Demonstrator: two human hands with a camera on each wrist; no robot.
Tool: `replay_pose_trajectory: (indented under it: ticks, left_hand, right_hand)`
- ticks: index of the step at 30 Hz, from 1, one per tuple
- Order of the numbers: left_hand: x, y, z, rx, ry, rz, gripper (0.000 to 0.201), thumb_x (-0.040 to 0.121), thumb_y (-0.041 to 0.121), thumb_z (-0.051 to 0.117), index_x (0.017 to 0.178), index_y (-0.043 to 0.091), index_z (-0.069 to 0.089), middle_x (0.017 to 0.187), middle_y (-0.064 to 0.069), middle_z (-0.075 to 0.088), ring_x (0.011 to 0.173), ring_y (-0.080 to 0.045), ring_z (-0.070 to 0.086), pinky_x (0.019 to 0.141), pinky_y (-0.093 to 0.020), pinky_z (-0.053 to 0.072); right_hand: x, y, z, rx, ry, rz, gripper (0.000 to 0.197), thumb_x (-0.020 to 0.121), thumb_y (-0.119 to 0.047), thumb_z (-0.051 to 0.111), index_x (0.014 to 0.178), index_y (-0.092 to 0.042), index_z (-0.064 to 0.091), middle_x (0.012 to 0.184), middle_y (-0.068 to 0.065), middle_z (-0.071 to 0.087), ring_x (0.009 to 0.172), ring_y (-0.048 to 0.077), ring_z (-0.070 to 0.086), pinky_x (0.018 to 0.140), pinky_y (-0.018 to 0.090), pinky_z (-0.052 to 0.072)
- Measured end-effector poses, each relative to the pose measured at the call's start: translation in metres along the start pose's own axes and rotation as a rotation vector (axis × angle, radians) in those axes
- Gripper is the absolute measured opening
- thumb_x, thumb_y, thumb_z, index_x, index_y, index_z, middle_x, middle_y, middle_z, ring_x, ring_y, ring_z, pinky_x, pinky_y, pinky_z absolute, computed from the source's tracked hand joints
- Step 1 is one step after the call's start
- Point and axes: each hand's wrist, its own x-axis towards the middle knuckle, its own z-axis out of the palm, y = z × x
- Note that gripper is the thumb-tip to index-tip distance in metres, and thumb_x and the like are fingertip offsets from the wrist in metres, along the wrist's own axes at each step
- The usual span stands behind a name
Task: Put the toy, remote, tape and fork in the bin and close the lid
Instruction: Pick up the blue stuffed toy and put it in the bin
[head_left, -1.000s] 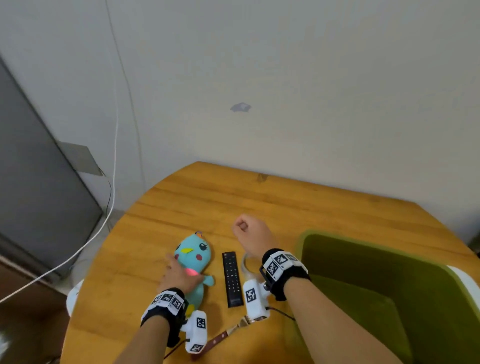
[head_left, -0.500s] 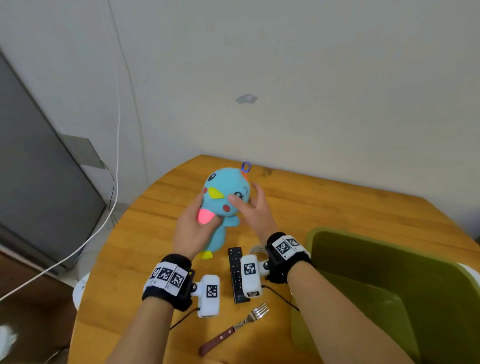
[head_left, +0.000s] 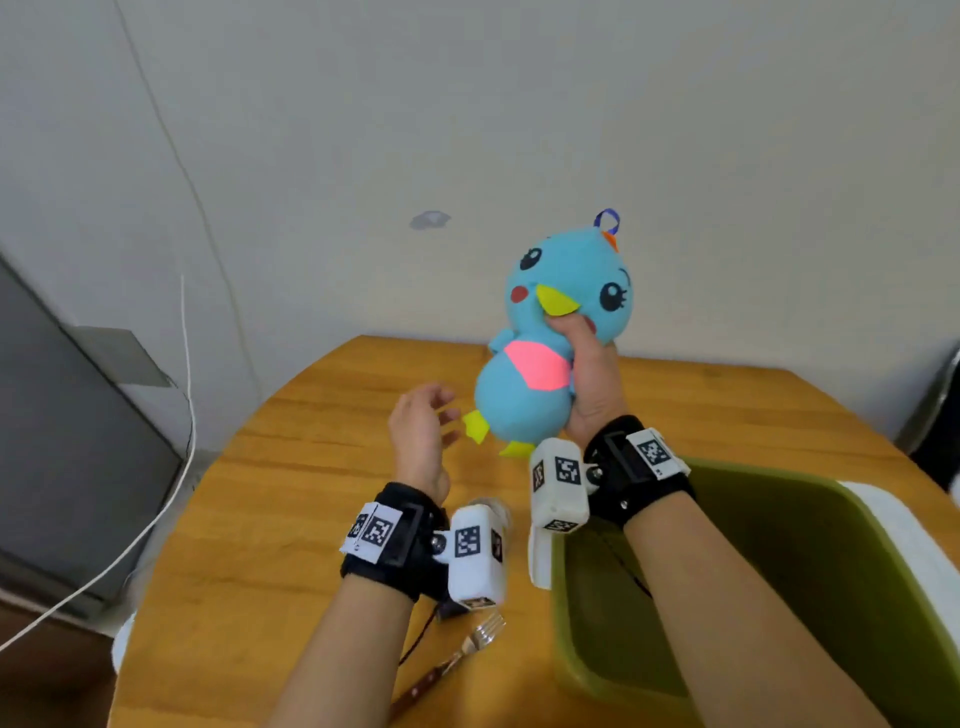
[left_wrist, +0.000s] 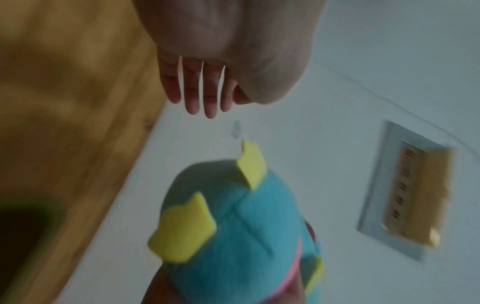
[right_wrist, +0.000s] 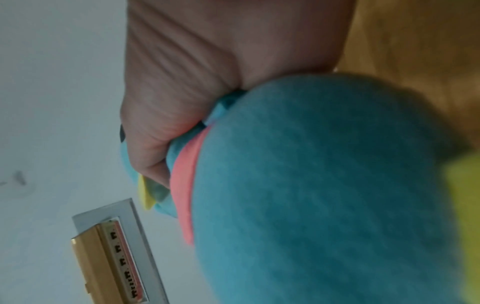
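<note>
A blue plush bird toy with a pink bib and yellow feet is held upright in the air above the table's far side; my right hand grips it at the neck, as the right wrist view shows of the toy. My left hand hovers open just left of the toy, fingers straight, touching nothing. The olive green bin stands open at lower right, under my right forearm. A fork with a brown handle lies near the table's front edge. The remote and the tape are mostly hidden behind the wrist cameras.
The round wooden table ends close on the left, where a grey cabinet and a white cable stand. A white wall rises behind the table. A white lid or edge shows at the bin's right side.
The toy was lifted off the table by both hands, then passed to my right hand and carried up and right toward the bin. My left hand let go and now hangs open.
</note>
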Motion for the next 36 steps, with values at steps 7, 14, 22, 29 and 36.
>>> replay_pose_trajectory:
  ticks: [7,14,22,29,36]
  left_hand:
    - [-0.024,-0.079,0.072,0.505,-0.347,-0.41,0.02,0.086,0.029,0.058,0.098,0.014,0.063,0.115,-0.008,0.061,0.111,-0.028,0.055,0.104,-0.046,0.045]
    - [-0.04,-0.094,0.1,0.551,-0.224,-0.432,0.04,0.1,0.018,0.048,0.134,-0.002,0.053,0.139,-0.015,0.055,0.127,-0.036,0.053,0.095,-0.039,0.044]
    - [-0.05,-0.104,0.104,0.466,-0.107,-0.399,0.041,0.101,0.02,0.05,0.136,-0.002,0.051,0.128,-0.009,0.059,0.117,-0.033,0.054,0.092,-0.036,0.042]
    - [-0.046,-0.112,0.104,0.408,-0.099,-0.378,0.045,0.1,0.023,0.053,0.14,0.002,0.049,0.141,-0.015,0.056,0.13,-0.036,0.052,0.112,-0.047,0.04]
    - [0.005,-0.163,0.08,0.4,-0.073,-0.37,0.061,0.082,0.037,0.063,0.138,0.015,0.054,0.139,-0.013,0.061,0.126,-0.035,0.057,0.11,-0.054,0.043]
  right_hand:
    - [-0.01,-0.066,-0.088,-0.262,0.057,-0.145,0.048,0.074,-0.028,0.083,0.117,-0.01,0.071,0.111,0.008,0.078,0.097,0.032,0.075,0.08,0.053,0.061]
    - [-0.023,-0.07,-0.181,-0.712,-0.136,-0.089,0.043,0.073,-0.03,0.089,0.112,-0.022,0.075,0.107,-0.005,0.08,0.101,0.02,0.075,0.083,0.041,0.061]
    - [-0.025,-0.033,-0.245,-1.507,-0.716,0.268,0.078,0.063,-0.05,0.086,0.129,-0.037,0.046,0.113,-0.008,0.07,0.096,0.016,0.069,0.083,0.038,0.059]
    - [-0.011,0.028,-0.249,-2.001,-0.979,0.14,0.077,0.065,-0.059,0.08,0.123,-0.021,0.045,0.104,0.006,0.07,0.087,0.031,0.068,0.069,0.036,0.056]
    - [-0.001,0.054,-0.237,-2.275,-1.11,-0.095,0.088,0.071,-0.068,0.074,0.131,-0.009,0.045,0.106,0.01,0.071,0.09,0.032,0.07,0.063,0.034,0.046]
